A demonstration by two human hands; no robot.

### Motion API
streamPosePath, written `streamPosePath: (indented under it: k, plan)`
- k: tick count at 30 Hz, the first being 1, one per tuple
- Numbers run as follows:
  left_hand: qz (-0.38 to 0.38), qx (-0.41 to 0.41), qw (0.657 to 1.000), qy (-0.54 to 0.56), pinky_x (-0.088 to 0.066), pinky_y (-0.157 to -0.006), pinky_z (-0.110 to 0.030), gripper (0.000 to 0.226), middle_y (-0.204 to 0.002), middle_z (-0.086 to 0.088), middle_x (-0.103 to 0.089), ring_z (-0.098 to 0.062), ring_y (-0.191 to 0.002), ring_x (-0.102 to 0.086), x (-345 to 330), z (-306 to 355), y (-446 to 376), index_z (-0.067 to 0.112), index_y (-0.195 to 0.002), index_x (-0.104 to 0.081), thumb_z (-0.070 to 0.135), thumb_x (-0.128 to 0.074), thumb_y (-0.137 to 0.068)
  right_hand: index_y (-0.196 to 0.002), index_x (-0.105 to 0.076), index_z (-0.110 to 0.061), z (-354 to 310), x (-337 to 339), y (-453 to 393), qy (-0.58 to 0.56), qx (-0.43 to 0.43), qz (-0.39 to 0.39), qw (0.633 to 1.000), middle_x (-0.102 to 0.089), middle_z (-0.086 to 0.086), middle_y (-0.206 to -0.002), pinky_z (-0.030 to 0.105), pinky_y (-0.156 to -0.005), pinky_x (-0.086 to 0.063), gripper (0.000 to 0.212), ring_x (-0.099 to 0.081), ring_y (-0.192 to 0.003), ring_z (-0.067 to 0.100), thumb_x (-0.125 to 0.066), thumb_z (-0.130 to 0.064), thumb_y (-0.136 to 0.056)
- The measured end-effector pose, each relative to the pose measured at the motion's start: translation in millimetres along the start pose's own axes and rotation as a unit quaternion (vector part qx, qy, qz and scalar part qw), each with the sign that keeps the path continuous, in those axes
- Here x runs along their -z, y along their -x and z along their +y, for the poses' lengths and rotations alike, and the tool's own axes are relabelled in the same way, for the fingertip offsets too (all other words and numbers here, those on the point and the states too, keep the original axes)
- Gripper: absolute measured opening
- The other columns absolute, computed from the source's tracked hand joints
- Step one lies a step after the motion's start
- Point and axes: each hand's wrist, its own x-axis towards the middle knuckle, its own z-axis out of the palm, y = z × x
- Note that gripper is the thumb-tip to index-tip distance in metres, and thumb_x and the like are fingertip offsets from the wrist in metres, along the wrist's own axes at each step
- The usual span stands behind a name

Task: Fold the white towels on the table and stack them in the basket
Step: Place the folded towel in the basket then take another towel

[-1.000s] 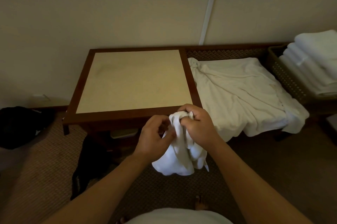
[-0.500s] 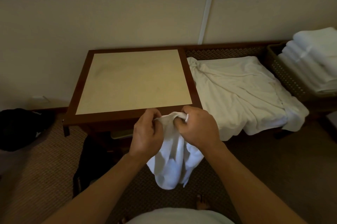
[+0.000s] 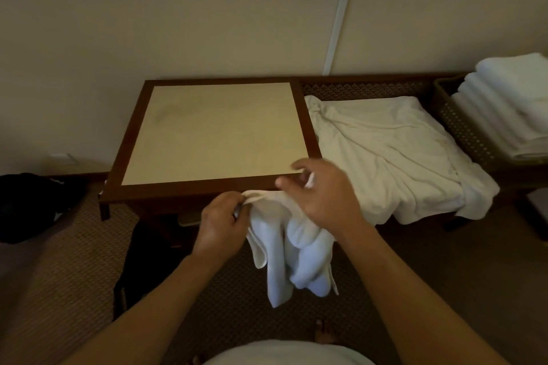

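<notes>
We've got a small white towel [image 3: 292, 249] hanging bunched in front of us, just off the near edge of the table [image 3: 213, 133], not resting on it. Left hand [image 3: 221, 223] pinches the towel's top hem at its left end, fingers curled round the edge. Right hand [image 3: 321, 195] sits on the right part of the hem, blurred; a bit of white shows between the fingers near the thumb, so it looks like a light pinch, though we can't tell for sure.

The rest of the cloth droops down in twisted lobes toward the carpet.

Other laundry: a big crumpled white sheet or towel [image 3: 391, 154] lies on the bench-like surface right of the table, and the basket [image 3: 462, 127] at far right already holds a stack of folded towels [image 3: 510, 103].

Step in hand, as we judge it: finding the two top corners and opening the towel out.

To do it well, we'd:
- keep the left pinch fixed;
- slide the right hand along the hem to the far corner;
- pull both hands apart until the edge is taut;
- give a shake to drop the twists.

Then lay it flat on the bare tabletop, corners square, before any fold. Folding while it is still bunched would likely give a lumpy stack.
</notes>
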Motion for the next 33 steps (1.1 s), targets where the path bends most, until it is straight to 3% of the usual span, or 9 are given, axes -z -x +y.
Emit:
streamPosePath:
  k: [3, 6, 11, 14, 16, 19, 21, 29, 33]
  plan:
    - [-0.044, 0.072, 0.995, -0.057, -0.042, -0.072, -0.018, 0.013, -0.093, 0.004, -0.065, -0.014, -0.087, -0.06, 12.8, -41.1, 5.4, 0.015, -0.104, -0.069, 0.014, -0.057, -0.101, -0.083, -0.066, -0.024, -1.0, 34.5, -9.5, -0.041, -0.054, 0.159, 0.985, -0.064, -0.011, -0.073, 0.015, -0.063, -0.042, 0.032, -0.06, -0.07, 0.003, -0.067, -0.055, -0.092]
    - [-0.096, 0.099, 0.986, -0.089, -0.047, -0.087, -0.032, 0.024, -0.113, -0.002, -0.064, -0.022, -0.105, -0.061, 18.8, -71.9, 16.0, 0.017, -0.12, -0.065, 0.009, -0.053, -0.101, -0.075, -0.06, -0.022, -8.2, 52.7, -14.1, -0.072, -0.03, 0.235, 0.969, -0.06, -0.009, -0.064, 0.01, -0.059, -0.037, 0.036, -0.059, -0.067, 0.007, -0.066, -0.051, -0.095]
    - [-0.14, 0.032, 0.977, -0.156, -0.057, -0.088, -0.047, 0.037, -0.129, -0.013, -0.062, -0.034, -0.107, -0.064, 5.4, -78.1, 31.9, 0.011, -0.128, -0.068, 0.001, -0.062, -0.093, -0.07, -0.056, -0.018, -36.4, 38.9, -13.6, -0.11, 0.053, 0.215, 0.969, -0.054, -0.003, -0.055, 0.023, -0.052, -0.042, 0.039, -0.054, -0.054, 0.015, -0.065, -0.044, -0.097]
    - [-0.12, 0.071, 0.981, -0.137, -0.053, -0.091, -0.044, 0.035, -0.128, -0.008, -0.063, -0.031, -0.109, -0.063, 1.4, -78.6, 37.1, 0.015, -0.131, -0.068, 0.008, -0.052, -0.1, -0.068, -0.055, -0.017, -50.1, 30.8, -13.7, -0.13, 0.105, 0.2, 0.965, -0.049, 0.0, -0.051, 0.028, -0.047, -0.04, 0.039, -0.049, -0.048, 0.019, -0.067, -0.038, -0.098]
    - [-0.088, 0.13, 0.983, -0.096, -0.05, -0.094, -0.042, 0.025, -0.118, -0.005, -0.067, -0.024, -0.105, -0.062, -1.7, -74.4, 38.1, 0.014, -0.122, -0.071, 0.015, -0.053, -0.103, -0.068, -0.055, -0.015, -57.9, 26.9, -12.8, -0.138, 0.126, 0.182, 0.965, -0.048, 0.0, -0.051, 0.029, -0.047, -0.04, 0.038, -0.047, -0.047, 0.019, -0.067, -0.035, -0.098]
    - [-0.033, 0.18, 0.982, -0.045, -0.051, -0.077, -0.037, 0.012, -0.084, 0.007, -0.063, -0.01, -0.077, -0.058, -2.5, -63.6, 37.3, 0.025, -0.093, -0.064, 0.027, -0.057, -0.103, -0.067, -0.056, -0.012, -68.2, 22.0, -12.1, -0.152, 0.146, 0.162, 0.964, -0.048, 0.001, -0.051, 0.032, -0.047, -0.041, 0.038, -0.047, -0.047, 0.019, -0.068, -0.031, -0.099]
    - [-0.034, 0.214, 0.976, -0.005, -0.054, -0.067, -0.037, 0.007, -0.081, 0.007, -0.062, -0.01, -0.072, -0.061, -3.7, -62.9, 37.3, 0.028, -0.097, -0.055, 0.031, -0.056, -0.103, -0.067, -0.057, -0.011, -72.7, 20.0, -12.7, -0.157, 0.146, 0.159, 0.964, -0.047, 0.002, -0.05, 0.034, -0.047, -0.041, 0.039, -0.047, -0.046, 0.019, -0.069, -0.031, -0.098]
    - [-0.054, 0.163, 0.983, 0.064, -0.051, -0.082, -0.035, 0.019, -0.107, 0.009, -0.063, -0.011, -0.097, -0.06, -22.3, -54.2, 33.4, 0.028, -0.122, -0.057, 0.034, -0.054, -0.104, -0.068, -0.058, -0.009, -81.2, 17.0, -11.6, -0.173, 0.171, 0.134, 0.961, -0.048, 0.004, -0.049, 0.036, -0.046, -0.04, 0.037, -0.047, -0.045, 0.019, -0.07, -0.027, -0.098]
    - [-0.079, 0.193, 0.97, 0.127, -0.053, -0.078, -0.031, 0.011, -0.093, 0.009, -0.07, -0.007, -0.088, -0.065, -26.3, -36.1, 22.7, 0.034, -0.098, -0.067, 0.026, -0.06, -0.102, -0.069, -0.06, -0.008, -78.6, 15.9, -10.6, -0.172, 0.174, 0.101, 0.964, -0.052, 0.004, -0.052, 0.039, -0.047, -0.041, 0.037, -0.05, -0.047, 0.021, -0.069, -0.03, -0.098]
